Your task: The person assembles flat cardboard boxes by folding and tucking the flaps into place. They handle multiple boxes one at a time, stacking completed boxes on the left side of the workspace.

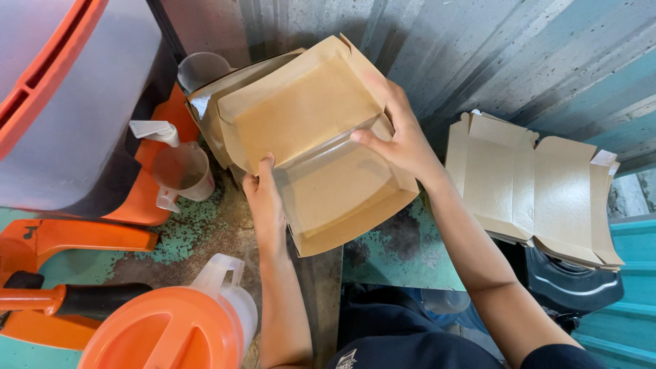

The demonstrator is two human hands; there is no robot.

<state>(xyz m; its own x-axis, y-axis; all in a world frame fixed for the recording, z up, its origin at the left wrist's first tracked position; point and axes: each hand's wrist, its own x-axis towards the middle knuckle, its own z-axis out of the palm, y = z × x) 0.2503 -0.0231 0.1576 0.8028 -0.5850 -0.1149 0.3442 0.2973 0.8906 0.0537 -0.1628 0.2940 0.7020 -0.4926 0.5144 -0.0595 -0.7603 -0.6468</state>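
Left hand and right hand each grip the brown cardboard box, seemingly half-folded.

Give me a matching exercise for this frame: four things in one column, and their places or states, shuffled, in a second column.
Things:
1. folded brown paper box
2. stack of flat unfolded boxes
3. orange-lidded jug
4. clear measuring cup

Places or states:
A. bottom left, nearest the camera
B. held between the left hand and right hand
C. lying at the right by the corrugated wall
D. standing beside the large orange-and-grey container

Pairs: 1-B, 2-C, 3-A, 4-D
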